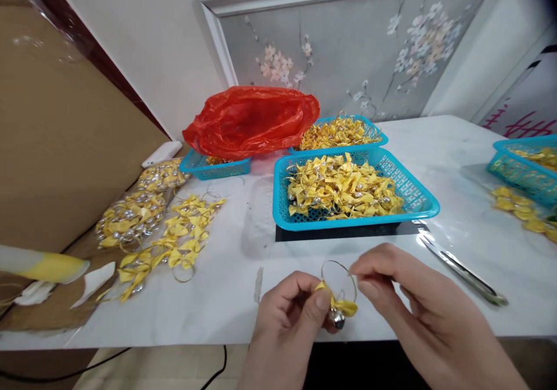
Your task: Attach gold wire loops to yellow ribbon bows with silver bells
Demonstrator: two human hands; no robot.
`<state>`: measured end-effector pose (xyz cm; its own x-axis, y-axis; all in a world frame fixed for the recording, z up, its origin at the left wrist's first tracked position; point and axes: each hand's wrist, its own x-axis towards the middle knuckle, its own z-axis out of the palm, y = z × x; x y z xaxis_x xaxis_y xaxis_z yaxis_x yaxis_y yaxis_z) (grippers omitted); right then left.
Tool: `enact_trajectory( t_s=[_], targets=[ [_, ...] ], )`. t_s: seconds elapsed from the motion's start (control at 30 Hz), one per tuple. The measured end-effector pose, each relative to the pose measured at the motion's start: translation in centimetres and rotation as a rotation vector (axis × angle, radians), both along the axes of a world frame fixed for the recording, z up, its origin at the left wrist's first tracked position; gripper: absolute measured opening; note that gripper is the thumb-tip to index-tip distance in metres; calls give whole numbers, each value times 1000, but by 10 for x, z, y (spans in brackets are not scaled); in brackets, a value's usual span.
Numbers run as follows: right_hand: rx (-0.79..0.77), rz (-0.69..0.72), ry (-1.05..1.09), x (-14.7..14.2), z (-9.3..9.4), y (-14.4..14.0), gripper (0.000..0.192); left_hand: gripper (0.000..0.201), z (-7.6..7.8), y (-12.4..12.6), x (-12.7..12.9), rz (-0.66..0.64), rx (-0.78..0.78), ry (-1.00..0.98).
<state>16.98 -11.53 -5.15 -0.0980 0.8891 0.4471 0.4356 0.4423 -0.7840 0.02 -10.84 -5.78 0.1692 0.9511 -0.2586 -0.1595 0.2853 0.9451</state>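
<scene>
Near the front edge of the table, my left hand (289,309) is closed in a pinch on a yellow ribbon bow (347,307). A small silver bell (336,318) hangs under the bow. From the top rises a thin gold loop (337,262); whether it is cord or wire I cannot tell. The thumb and forefinger of my right hand (418,309) pinch the right side of this loop. Just beyond my hands, a blue plastic basket (348,225) holds a heap of similar yellow bows with bells.
Behind stand a second blue basket (383,140) of bows and a red plastic bag (256,129) over a smaller basket (217,171). Loose bows (183,239) and bagged ones (130,216) lie left. Metal tweezers (463,271) and another basket (522,172) are at right.
</scene>
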Motion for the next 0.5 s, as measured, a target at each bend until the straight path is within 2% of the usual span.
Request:
enact_trajectory(
  t_s=[0.13, 0.23, 0.37, 0.5],
  targets=[
    [117, 75, -157, 2, -7, -9, 16, 26, -1, -3, 3, 100, 159, 151],
    [126, 74, -177, -6, -13, -11, 18, 25, -2, -6, 4, 140, 209, 178],
    [111, 65, -138, -12, -20, -11, 17, 25, -5, -6, 4, 73, 55, -40],
    [108, 49, -193, -12, -24, -14, 18, 21, -7, -5, 4, 15, -102, -251]
  ],
)
